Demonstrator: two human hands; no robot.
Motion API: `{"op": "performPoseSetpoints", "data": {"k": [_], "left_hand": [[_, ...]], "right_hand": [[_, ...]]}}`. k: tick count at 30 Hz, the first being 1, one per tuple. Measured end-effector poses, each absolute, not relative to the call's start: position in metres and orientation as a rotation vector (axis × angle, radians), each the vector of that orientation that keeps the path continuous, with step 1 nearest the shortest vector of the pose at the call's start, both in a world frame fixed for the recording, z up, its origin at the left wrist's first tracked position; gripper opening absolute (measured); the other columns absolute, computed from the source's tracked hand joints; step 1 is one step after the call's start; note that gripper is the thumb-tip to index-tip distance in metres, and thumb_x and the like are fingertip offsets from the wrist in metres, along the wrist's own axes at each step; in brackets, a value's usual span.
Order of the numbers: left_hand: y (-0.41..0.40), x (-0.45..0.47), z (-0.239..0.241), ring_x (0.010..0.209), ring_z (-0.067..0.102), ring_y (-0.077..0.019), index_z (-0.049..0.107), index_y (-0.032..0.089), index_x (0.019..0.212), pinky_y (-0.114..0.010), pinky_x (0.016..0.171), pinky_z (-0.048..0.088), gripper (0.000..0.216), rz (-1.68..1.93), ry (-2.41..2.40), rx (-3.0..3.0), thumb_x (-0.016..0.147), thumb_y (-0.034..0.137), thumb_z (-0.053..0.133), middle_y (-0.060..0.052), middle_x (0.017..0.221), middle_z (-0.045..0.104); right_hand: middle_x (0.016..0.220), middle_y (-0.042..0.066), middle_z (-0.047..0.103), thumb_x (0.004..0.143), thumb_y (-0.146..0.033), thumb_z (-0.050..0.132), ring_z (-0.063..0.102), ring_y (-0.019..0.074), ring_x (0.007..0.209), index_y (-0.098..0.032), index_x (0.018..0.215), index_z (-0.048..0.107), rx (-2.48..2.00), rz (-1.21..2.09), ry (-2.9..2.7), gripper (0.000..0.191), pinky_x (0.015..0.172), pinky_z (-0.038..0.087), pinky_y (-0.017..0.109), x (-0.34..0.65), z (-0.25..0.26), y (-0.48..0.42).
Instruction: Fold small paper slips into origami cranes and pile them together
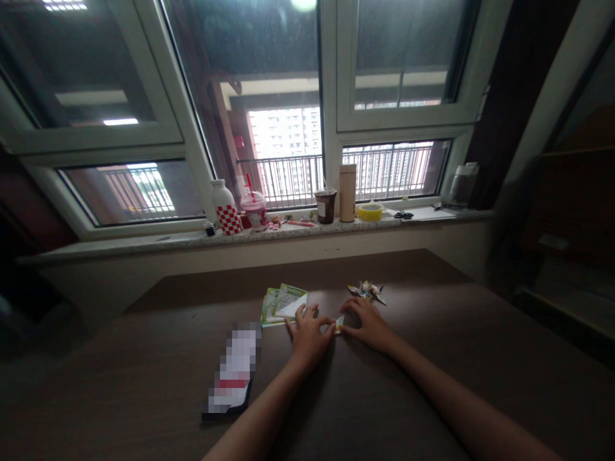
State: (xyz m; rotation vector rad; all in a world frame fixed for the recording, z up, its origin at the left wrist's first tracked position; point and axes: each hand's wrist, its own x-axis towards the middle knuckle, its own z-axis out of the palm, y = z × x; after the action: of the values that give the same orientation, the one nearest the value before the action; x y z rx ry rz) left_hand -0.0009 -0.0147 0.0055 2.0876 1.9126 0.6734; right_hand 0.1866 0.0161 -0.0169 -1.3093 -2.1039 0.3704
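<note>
My left hand (pixel 307 333) and my right hand (pixel 368 323) rest close together on the dark wooden table (pixel 432 358). Between their fingertips lies a small folded piece of paper (pixel 339 324), and both hands pinch or press on it. A stack of green-and-white paper sheets (pixel 283 303) lies just beyond my left hand. A small folded colourful paper figure (pixel 368 291) sits just beyond my right hand.
A phone (pixel 234 374) lies on the table left of my left forearm. On the window sill (pixel 168 240) stand a checked white bottle (pixel 225 208), a pink drink cup (pixel 254 210), a dark cup (pixel 325 205), a tall beige flask (pixel 347 184), a yellow tape roll (pixel 369 211) and scissors (pixel 403 215).
</note>
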Motion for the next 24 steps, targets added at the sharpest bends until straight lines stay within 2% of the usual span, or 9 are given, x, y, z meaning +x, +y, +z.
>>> {"op": "performPoseSetpoints", "data": {"k": [3, 10, 16, 24], "left_hand": [[-0.015, -0.001, 0.006, 0.143, 0.026, -0.0313, 0.075, 0.041, 0.097, -0.069, 0.112, 0.002, 0.02, 0.686, 1.902, 2.093, 0.085, 0.045, 0.06, -0.001, 0.142, 0.052], [-0.015, -0.001, 0.003, 0.142, 0.026, -0.0308, 0.074, 0.042, 0.101, -0.069, 0.112, 0.002, 0.022, 0.67, 1.915, 2.134, 0.088, 0.039, 0.057, 0.0, 0.142, 0.052], [-0.013, -0.003, 0.002, 0.141, 0.028, -0.0318, 0.073, 0.04, 0.102, -0.071, 0.111, 0.003, 0.022, 0.712, 1.885, 2.143, 0.086, 0.036, 0.059, 0.0, 0.139, 0.054], [-0.015, -0.001, 0.008, 0.142, 0.026, -0.0323, 0.075, 0.038, 0.098, -0.069, 0.113, 0.003, 0.021, 0.676, 1.886, 2.114, 0.08, 0.037, 0.065, -0.001, 0.14, 0.053]], "right_hand": [[0.118, 0.007, 0.059, 0.08, -0.036, 0.07, 0.05, 0.0245, 0.118, -0.024, 0.098, 0.067, -1.243, 0.349, -2.102, 0.022, 0.103, 0.037, 0.043, 0.188, -0.017, 0.017], [0.105, 0.003, 0.065, 0.083, -0.032, 0.069, 0.052, 0.0228, 0.112, -0.029, 0.09, 0.074, -1.073, 0.233, -2.239, 0.009, 0.102, 0.037, 0.042, 0.187, -0.013, 0.012], [0.098, 0.003, 0.068, 0.085, -0.023, 0.064, 0.054, 0.0224, 0.108, -0.028, 0.09, 0.074, -1.083, 0.114, -2.301, 0.012, 0.103, 0.035, 0.044, 0.185, -0.006, 0.009], [0.102, 0.002, 0.071, 0.085, -0.015, 0.057, 0.055, 0.0218, 0.109, -0.026, 0.089, 0.071, -1.063, 0.103, -2.293, 0.018, 0.106, 0.033, 0.044, 0.184, -0.009, 0.012]]}}
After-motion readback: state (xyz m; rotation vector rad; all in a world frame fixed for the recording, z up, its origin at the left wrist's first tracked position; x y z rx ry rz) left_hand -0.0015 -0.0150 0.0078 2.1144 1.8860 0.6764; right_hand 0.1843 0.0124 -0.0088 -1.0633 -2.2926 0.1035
